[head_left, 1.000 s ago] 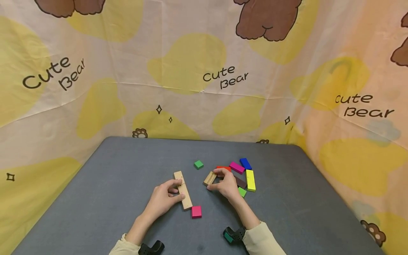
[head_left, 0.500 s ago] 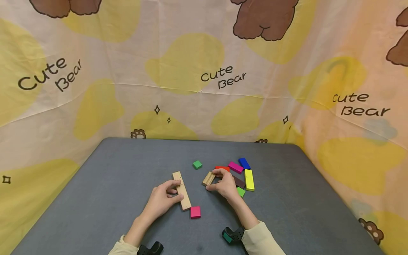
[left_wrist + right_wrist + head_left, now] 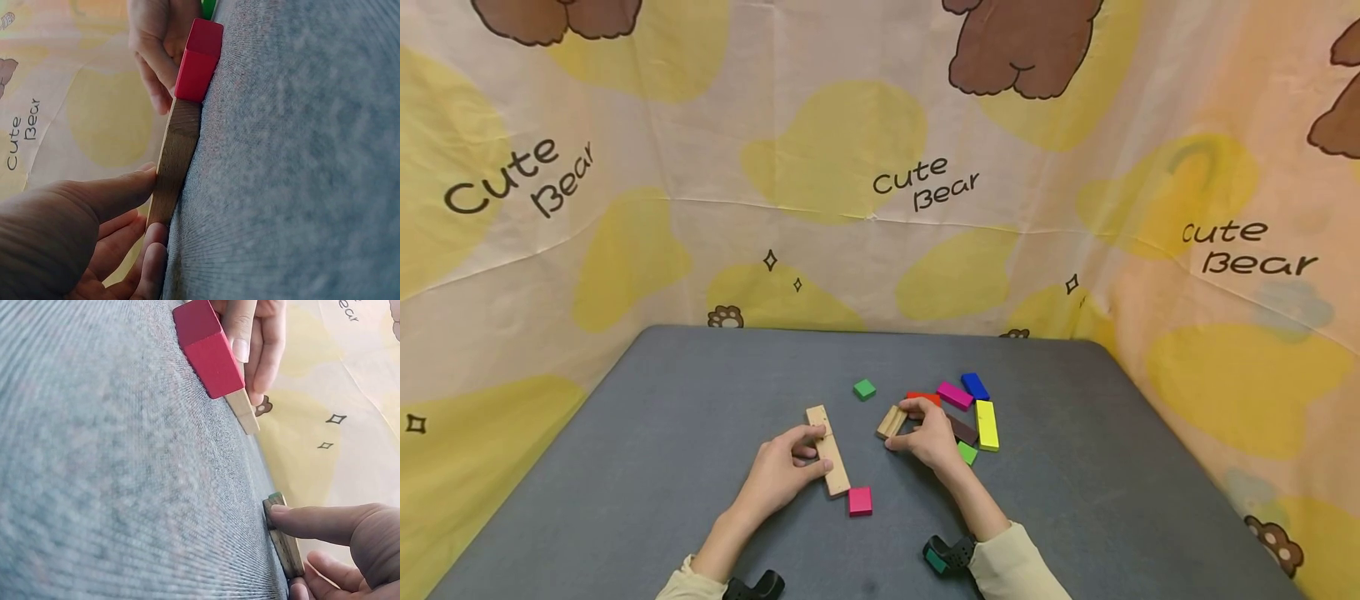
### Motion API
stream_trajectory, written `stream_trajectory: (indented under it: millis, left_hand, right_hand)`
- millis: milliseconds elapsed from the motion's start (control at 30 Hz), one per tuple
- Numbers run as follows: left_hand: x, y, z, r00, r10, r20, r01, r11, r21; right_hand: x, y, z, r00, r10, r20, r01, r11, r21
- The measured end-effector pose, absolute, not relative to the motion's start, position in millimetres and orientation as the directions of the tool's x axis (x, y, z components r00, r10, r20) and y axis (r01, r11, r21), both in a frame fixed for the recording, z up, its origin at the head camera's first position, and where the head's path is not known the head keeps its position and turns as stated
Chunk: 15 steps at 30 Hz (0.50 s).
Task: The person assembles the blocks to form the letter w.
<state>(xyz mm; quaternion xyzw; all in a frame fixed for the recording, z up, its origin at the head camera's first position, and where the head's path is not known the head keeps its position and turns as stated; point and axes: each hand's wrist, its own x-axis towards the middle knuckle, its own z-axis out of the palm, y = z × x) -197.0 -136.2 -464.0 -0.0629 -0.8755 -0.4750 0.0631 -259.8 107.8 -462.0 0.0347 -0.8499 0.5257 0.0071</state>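
Light wooden blocks (image 3: pixel 837 482) lie end to end on the table in the head view, forming one narrow strip. My left hand (image 3: pixel 781 468) holds this strip from its left side, thumb and fingertips spread along it; in the left wrist view the thumb (image 3: pixel 128 190) is at its edge. A pink-red block (image 3: pixel 861 502) sits at the strip's near end. Further right, my right hand (image 3: pixel 931 435) pinches a grooved pair of wooden blocks (image 3: pixel 891 422) lying side by side, its thumb (image 3: pixel 312 522) at one end. The palm partly hides the blocks behind it.
Beyond and beside the right hand lie red (image 3: pixel 925 397), magenta (image 3: pixel 955 396), blue (image 3: pixel 975 385), yellow (image 3: pixel 987 426), dark brown (image 3: pixel 962 429) and light green (image 3: pixel 967 452) blocks. A green block (image 3: pixel 864 389) stands apart. A printed cloth (image 3: pixel 850 167) hangs behind the grey table (image 3: pixel 700 375).
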Motion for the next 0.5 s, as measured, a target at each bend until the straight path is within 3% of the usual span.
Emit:
stream_trajectory:
  millis: [500]
  left_hand:
    - [-198.3,-136.2,-465.3,-0.984,0.044,0.173,0.168,0.547,0.82]
  right_hand:
    - [-258.8,106.0,-460.4,-0.997,-0.04,0.072,-0.082,0.433,-0.898]
